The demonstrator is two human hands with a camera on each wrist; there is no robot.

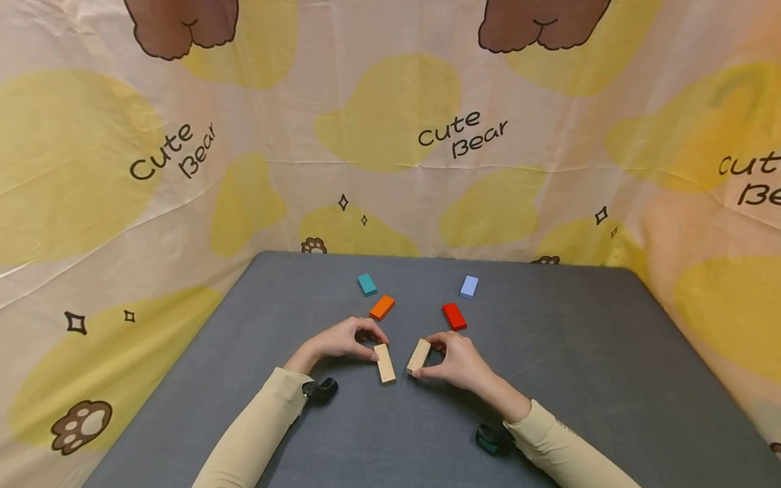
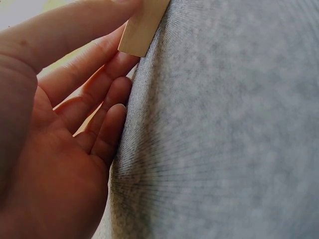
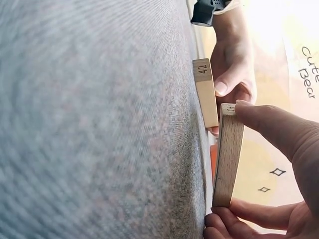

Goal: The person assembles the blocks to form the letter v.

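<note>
Two pale wooden blocks are in the hands near the middle of the table. My left hand (image 1: 346, 340) pinches the left wooden block (image 1: 386, 366) with thumb and fingers at its far part; the number 42 shows on that block's end (image 3: 202, 69) in the right wrist view. My right hand (image 1: 459, 362) grips the right wooden block (image 1: 419, 355) lengthwise, thumb on the near end and fingers at the far end. This block (image 3: 229, 157) is raised on a narrow side, with a partly covered number on its end. A small gap separates the two blocks.
Beyond the hands lie an orange block (image 1: 382, 308), a red block (image 1: 454, 316), a teal block (image 1: 367, 285) and a light blue block (image 1: 468, 287). The grey table (image 1: 579, 352) is bordered by a printed cloth (image 1: 378, 122). Each wrist carries a black device.
</note>
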